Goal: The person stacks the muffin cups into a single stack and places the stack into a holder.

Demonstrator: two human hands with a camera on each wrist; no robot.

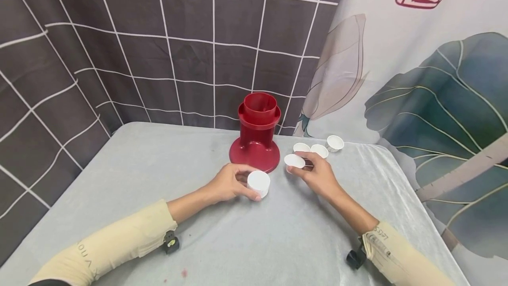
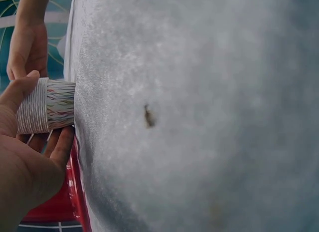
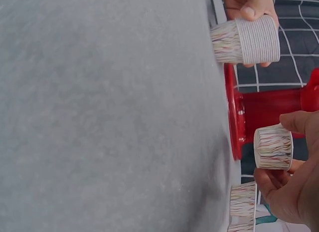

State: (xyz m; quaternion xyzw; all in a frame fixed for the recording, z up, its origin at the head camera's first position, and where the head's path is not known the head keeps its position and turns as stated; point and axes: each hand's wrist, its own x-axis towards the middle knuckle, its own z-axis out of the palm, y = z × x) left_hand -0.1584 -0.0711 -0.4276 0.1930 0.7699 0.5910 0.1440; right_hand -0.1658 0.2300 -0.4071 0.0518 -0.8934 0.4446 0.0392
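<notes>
My left hand (image 1: 230,183) grips a stack of nested white paper cups (image 2: 34,106), fingers and thumb around its sides. Many ridged rims show on the stack, above one striped cup body. To the right, a single paper cup (image 3: 274,148) with thin coloured stripes is pinched between the thumb and fingers of my right hand (image 1: 320,176). This cup is raised off the table in the right wrist view. Just behind and between the hands stands a red plastic holder (image 1: 257,144) with a round base and an open tube top.
Beyond my right hand, three more paper cups (image 1: 335,143) stand at the table's back right. A light grey cloth covers the table (image 1: 166,167). Behind it hang a dark gridded curtain (image 1: 190,56) and a leaf-patterned one (image 1: 444,114).
</notes>
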